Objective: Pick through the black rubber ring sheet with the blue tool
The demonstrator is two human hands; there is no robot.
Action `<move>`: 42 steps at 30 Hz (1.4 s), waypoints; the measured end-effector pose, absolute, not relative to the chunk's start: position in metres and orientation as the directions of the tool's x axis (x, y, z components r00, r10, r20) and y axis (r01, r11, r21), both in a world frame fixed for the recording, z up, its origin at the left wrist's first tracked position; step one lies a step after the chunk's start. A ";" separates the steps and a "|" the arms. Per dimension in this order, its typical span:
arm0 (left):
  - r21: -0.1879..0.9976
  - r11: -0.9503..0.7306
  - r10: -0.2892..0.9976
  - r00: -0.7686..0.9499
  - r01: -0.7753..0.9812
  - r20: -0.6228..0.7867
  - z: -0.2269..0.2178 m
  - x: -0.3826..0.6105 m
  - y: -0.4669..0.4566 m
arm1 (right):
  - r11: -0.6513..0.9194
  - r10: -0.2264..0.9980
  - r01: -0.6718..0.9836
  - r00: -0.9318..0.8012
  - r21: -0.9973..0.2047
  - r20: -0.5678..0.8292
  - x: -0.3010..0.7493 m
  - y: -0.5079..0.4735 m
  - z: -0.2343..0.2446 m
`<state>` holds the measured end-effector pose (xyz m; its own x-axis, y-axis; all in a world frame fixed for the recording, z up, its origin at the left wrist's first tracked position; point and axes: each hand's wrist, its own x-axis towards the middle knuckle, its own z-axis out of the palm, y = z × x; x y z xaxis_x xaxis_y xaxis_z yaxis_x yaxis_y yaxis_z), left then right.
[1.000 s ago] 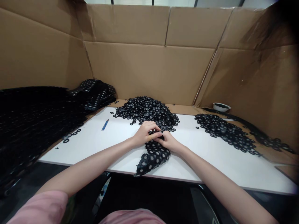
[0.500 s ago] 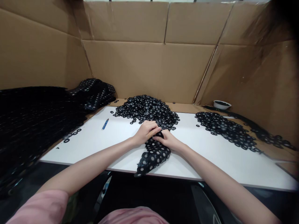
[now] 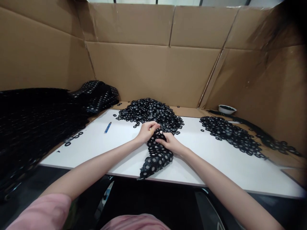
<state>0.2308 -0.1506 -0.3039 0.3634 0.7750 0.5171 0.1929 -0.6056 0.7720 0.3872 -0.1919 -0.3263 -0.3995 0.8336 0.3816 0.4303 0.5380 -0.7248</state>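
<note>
We log a bunched strip of black ring gaskets point(image 3: 157, 156) lying on the white worktop point(image 3: 208, 169), its tail pointing toward us and its top end gathered under both hands. The right hand point(image 3: 169, 142) pinches the strip's top edge, fingers pressed together over it. The left hand point(image 3: 146, 132) sits just beside it, fingers curled shut; we cannot tell what they pinch. A close, two-handed hold like this looks sound to us: little slack between the hands, and the rings stay gathered. Behind the strip rises a heaped pile of loose rings point(image 3: 148, 110). Right of the strip lies a flatter spread of rings point(image 3: 230, 135), with a white bowl point(image 3: 226, 109) beyond it. Left of the strip lie a blue pen point(image 3: 107, 127) and a dark perforated sheet point(image 3: 35, 127).
</note>
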 end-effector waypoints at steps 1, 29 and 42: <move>0.788 -0.587 0.794 0.324 0.185 0.515 -0.304 0.230 -0.148 | 0.535 0.836 0.429 -0.395 -0.728 0.382 0.387 -0.191 -0.326; 0.952 -0.289 0.945 0.126 -0.101 0.301 -0.317 0.201 -0.099 | 0.394 0.896 0.218 -0.307 -0.893 0.321 0.403 -0.194 -0.324; 0.945 -0.324 0.913 0.246 -0.050 0.326 -0.318 0.201 -0.101 | 0.323 0.929 0.106 -0.223 -0.940 0.294 0.406 -0.192 -0.324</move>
<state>0.2010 -0.1015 -0.3175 0.2460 0.9127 0.3264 -0.0501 -0.3243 0.9446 0.4061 -0.1924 -0.3238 -0.2227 0.9295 0.2941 0.1062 0.3230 -0.9404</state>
